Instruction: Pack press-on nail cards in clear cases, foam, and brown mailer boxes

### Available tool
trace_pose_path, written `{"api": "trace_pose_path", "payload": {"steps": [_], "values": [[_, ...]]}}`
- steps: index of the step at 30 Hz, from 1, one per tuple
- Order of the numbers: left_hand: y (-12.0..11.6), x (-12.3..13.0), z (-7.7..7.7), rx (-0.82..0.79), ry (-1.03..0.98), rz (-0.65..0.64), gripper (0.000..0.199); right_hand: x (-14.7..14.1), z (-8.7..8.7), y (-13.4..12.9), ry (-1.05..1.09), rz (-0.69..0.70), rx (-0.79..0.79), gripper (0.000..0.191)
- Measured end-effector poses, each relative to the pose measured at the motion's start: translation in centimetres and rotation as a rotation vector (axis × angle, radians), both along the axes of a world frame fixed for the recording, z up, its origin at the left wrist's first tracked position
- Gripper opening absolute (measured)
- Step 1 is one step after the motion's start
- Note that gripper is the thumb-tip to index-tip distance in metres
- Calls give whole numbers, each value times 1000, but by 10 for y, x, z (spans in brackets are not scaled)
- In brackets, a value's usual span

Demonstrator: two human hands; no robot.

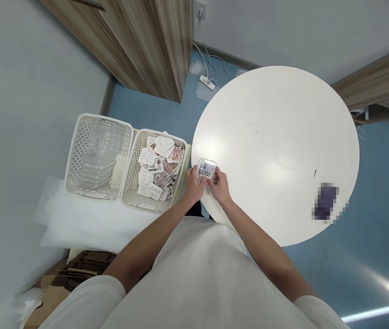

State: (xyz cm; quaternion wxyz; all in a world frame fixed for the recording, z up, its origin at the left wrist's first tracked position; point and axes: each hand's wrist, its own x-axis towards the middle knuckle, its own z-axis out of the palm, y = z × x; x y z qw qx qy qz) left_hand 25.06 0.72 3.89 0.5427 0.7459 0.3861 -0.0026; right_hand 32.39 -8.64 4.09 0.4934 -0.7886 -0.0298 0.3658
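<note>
Both my hands hold a small clear plastic box [207, 168] at the left edge of the round white table [283, 114]. Dark small pieces or a printed card show through its lid; which of these I cannot tell. My left hand [194, 185] grips the box's lower left corner, thumb along the near side. At the lower right corner, my right hand [219, 185] pinches it with thumb and fingers. To the left, a white basket [135, 192] holds many loose printed cards [163, 145], some white with text, others with pictures.
Another white basket [71, 171] beside it holds stacked clear plastic boxes [103, 141]. A pixelated dark object [326, 201] lies at the table's right. A power strip [207, 82] with cables sits on the floor behind, near a wooden cabinet [153, 45]. Cardboard [52, 301] stands lower left.
</note>
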Motion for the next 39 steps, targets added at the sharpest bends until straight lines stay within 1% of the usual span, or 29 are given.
{"api": "trace_pose_path", "payload": {"steps": [3, 7, 12, 18, 21, 24, 27, 30, 33, 36, 39], "values": [[2, 2, -1, 4, -32, -14, 51, 2, 0, 4, -88, 24, -34, 50], [3, 3, -3, 1, -49, -27, 53, 3, -2, 6, -129, 45, -59, 58], [3, 4, -4, 0, -23, -36, 54, 2, -3, 6, -156, 84, -83, 65], [0, 2, -3, -21, 26, -20, 56, 2, -7, 5, -173, 130, -96, 67], [-2, 2, -5, -19, 17, 0, 59, 2, -10, 4, -160, 123, -90, 73], [-7, 1, -4, -4, 0, 26, 63, 1, -9, -1, -119, 115, -77, 79], [-18, -5, 0, 18, 3, 56, 67, -2, -3, -15, -76, 134, -66, 83], [-36, -19, 5, 50, 29, 104, 70, -9, 4, -39, -55, 171, -62, 82], [-61, -41, 9, 88, 48, 147, 70, -17, 7, -68, -48, 234, -72, 78], [-85, -68, 11, 104, 52, 192, 66, -28, 9, -94, -39, 277, -43, 72], [-99, -94, 16, 114, 53, 219, 59, -37, 16, -116, -9, 294, -17, 68]]}}
